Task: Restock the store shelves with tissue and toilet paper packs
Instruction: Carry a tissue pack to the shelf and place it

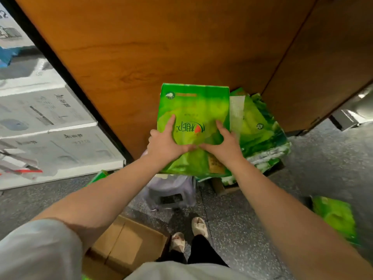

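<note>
Both arms outstretched. Left hand point(164, 143) and right hand point(223, 141) lie on the green pack point(193, 110), forefingers straight, thumbs spread and meeting at its middle; left fingers curl round its left edge. Glossy, crinkled plastic, rectangular. Pack against the wood panel point(141, 47), above the lilac stool point(171, 190).
</note>
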